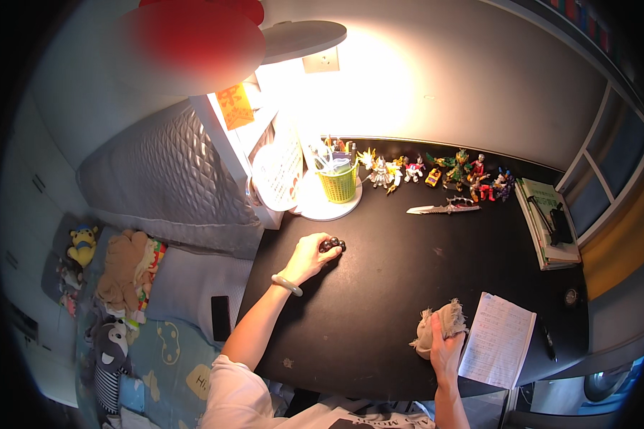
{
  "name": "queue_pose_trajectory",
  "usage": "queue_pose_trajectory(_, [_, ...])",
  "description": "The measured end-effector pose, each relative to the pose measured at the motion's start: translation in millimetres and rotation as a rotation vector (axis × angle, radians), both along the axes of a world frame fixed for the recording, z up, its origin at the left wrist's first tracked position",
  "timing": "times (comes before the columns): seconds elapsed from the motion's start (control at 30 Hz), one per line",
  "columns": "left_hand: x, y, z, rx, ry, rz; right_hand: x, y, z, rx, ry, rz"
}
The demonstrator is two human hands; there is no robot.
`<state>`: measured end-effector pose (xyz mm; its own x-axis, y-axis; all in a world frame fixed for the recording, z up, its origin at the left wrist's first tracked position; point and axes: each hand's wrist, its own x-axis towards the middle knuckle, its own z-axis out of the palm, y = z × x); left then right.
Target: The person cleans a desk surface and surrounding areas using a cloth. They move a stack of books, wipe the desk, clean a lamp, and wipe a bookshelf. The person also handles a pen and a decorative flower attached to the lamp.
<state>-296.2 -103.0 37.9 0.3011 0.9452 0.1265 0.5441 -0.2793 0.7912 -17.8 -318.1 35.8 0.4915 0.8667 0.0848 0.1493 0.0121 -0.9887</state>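
My left hand (311, 254) is closed around dark round beads (333, 245), which look like a bead bracelet, low over the black desktop (375, 279) near the lamp base. A pale bangle (287, 285) circles my left wrist. At the front right, my right hand (444, 340) grips a bunched beige cloth (440, 324) with frayed edges, at or just above the desk. Right beside that hand lies a handwritten sheet of lined paper (498, 340). How many beads my left hand holds is partly hidden by its fingers.
Along the back stand a green pen basket (339, 185) on a white lamp base (322, 214) and several toy figures (456, 169). A toy knife (443, 207) lies before them. Books (547, 225), a pen (548, 340) and a small round object (570, 297) sit right. A phone (220, 318) rests on the bed.
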Motion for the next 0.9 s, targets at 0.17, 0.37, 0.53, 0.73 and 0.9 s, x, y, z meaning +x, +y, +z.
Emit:
queue_pose_trajectory(0.17, [-1,15,13,-0.007,-0.075,0.104,0,0,0,0.017,-0.001,0.008])
queue_pose_trajectory(0.37, [-12,72,6,0.159,0.035,0.144,0,0,1,0.004,-0.037,0.003])
queue_pose_trajectory(0.53, [-3,75,1,0.401,0.115,0.244,0,0,0,0.005,-0.043,-0.006])
queue_pose_trajectory(0.73, [4,48,-15,0.576,0.134,0.277,-2,1,6,0.011,-0.025,-0.010])
queue_pose_trajectory(0.9, [5,39,-17,0.557,0.092,0.368,0,0,0,0.005,-0.019,-0.001])
